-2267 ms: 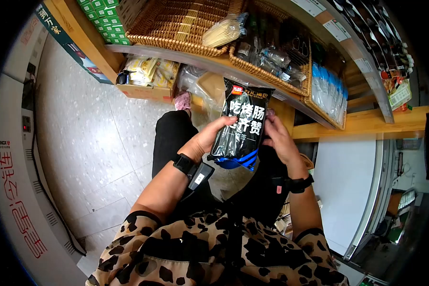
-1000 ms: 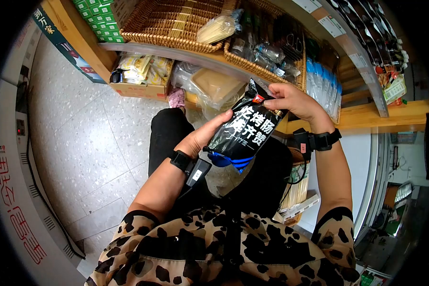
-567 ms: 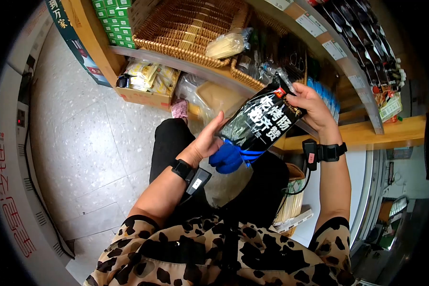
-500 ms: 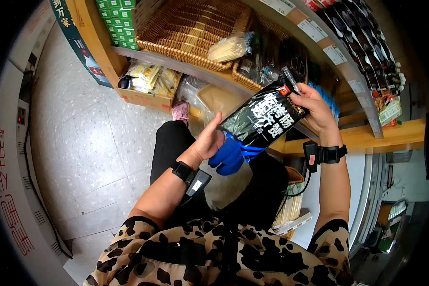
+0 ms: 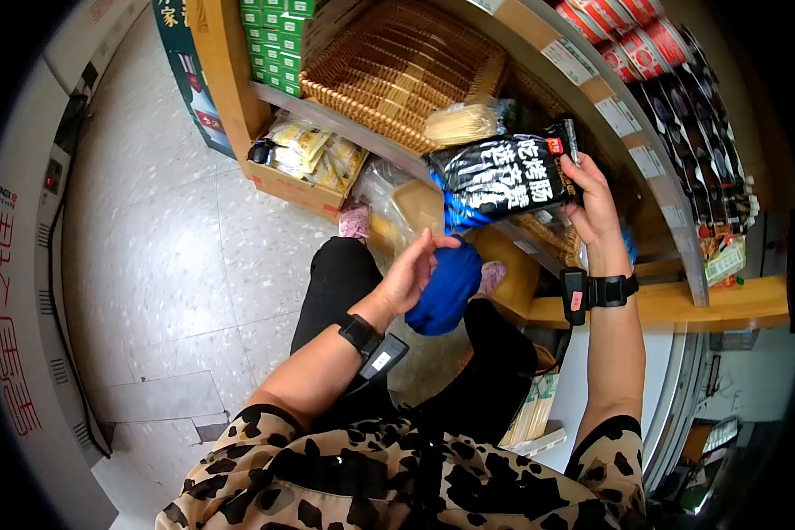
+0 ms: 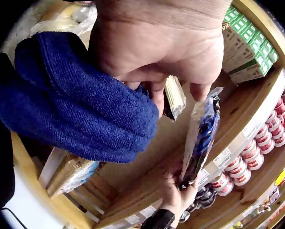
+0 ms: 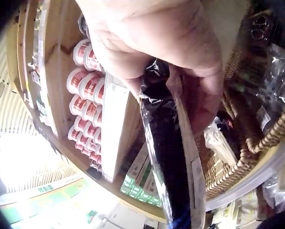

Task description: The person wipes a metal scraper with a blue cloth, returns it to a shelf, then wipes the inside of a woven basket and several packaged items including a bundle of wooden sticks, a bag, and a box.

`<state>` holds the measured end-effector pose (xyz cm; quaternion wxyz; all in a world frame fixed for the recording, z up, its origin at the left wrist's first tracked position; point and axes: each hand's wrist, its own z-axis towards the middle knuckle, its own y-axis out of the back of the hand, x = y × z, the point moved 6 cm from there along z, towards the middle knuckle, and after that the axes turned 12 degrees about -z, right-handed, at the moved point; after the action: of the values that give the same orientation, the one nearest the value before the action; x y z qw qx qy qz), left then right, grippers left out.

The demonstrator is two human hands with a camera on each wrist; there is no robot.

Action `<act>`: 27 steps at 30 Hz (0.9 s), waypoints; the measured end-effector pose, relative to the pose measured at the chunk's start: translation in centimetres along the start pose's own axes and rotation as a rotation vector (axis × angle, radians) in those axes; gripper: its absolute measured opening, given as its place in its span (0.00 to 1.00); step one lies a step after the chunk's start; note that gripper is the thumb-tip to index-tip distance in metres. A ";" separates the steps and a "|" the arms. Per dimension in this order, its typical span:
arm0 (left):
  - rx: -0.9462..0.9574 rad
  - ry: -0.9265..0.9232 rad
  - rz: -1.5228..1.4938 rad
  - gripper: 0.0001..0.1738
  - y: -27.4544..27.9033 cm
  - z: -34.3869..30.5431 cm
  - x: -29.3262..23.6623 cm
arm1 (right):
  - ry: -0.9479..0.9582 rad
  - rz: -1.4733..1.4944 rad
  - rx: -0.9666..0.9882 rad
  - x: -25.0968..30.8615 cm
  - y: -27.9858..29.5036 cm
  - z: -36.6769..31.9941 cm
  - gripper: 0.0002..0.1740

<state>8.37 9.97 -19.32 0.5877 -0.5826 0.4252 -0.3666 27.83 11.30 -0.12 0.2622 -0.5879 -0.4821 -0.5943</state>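
Observation:
In the head view a black packet [image 5: 499, 177] with white lettering is pinched at its right end by my right hand [image 5: 596, 208], thumb on top. It hangs in front of the shelf edge. My left hand [image 5: 411, 274] holds a folded blue cloth [image 5: 442, 287], below and apart from the packet. The left wrist view shows the cloth [image 6: 85, 105] bunched beside my left hand [image 6: 157, 47], fingers curled against it. Seen edge-on in the right wrist view, the packet [image 7: 166, 143] extends down from my right hand [image 7: 166, 43].
A wicker basket [image 5: 397, 71] with bundled sticks [image 5: 459, 124] stands on the shelf. Beneath it is a carton [image 5: 300, 190] of yellow packets. Green boxes [image 5: 278, 44] are stacked at the back left. A wooden beam [image 5: 724, 302] runs at the right.
The packet has swung up and right with my right hand, away from the left hand. The blue cloth, earlier mostly behind the packet, shows fully in my left hand. The view has shifted.

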 end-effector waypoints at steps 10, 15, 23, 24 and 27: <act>-0.021 -0.029 -0.065 0.29 -0.3 -0.2 -0.3 | 0.043 0.026 -0.173 -0.3 -3.4 8.7 0.15; -0.021 -0.067 0.031 0.27 1.1 0.3 -0.7 | 0.081 -0.166 -0.328 -1.0 -4.5 13.5 0.36; -0.026 -0.085 -0.081 0.26 0.0 -0.1 -1.8 | 0.203 -0.545 -0.352 -1.2 -8.2 16.2 0.36; -0.025 -0.088 -0.082 0.26 -0.2 -0.1 -1.9 | 0.244 -0.611 -0.353 -0.9 -8.9 16.3 0.36; -0.036 -0.089 -0.118 0.26 -0.7 -0.2 -2.1 | 0.170 -0.803 -0.365 -1.0 -9.5 16.2 0.37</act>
<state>7.48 11.79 -18.48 0.5727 -0.6330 0.3699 -0.3666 26.87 29.10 -6.12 -0.0584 -0.3399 -0.5360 -0.7706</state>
